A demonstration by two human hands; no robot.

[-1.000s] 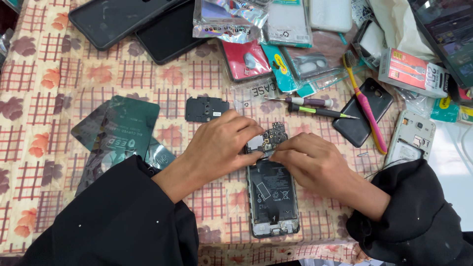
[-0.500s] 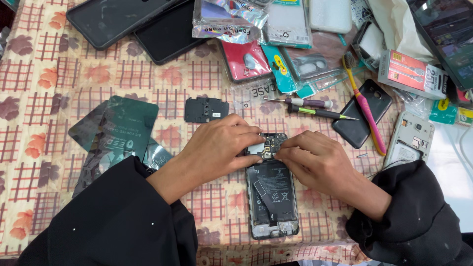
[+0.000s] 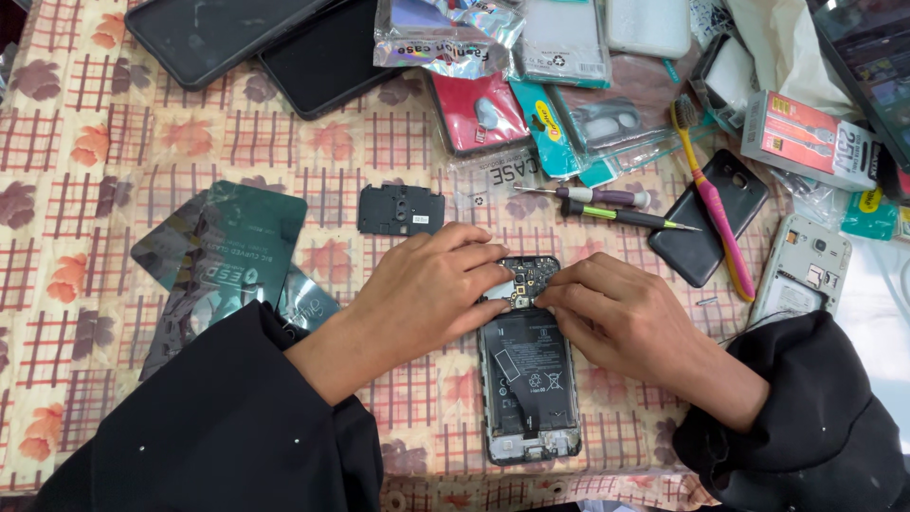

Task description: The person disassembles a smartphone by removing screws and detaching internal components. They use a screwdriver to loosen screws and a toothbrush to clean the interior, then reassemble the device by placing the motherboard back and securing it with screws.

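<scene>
Matt patterned cloth tablecloth (image 3: 85, 313), glossy dark glass tablets (image 3: 223, 33), shiny crinkled plastic packets (image 3: 445, 33), matt black plastic cover (image 3: 400, 210).

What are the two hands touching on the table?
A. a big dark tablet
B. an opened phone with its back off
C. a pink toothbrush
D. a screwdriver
B: both the left hand and the right hand have their fingertips on the top end of the opened phone, whose battery and circuit board show; the pink toothbrush and the screwdrivers lie untouched farther up the table.
</scene>
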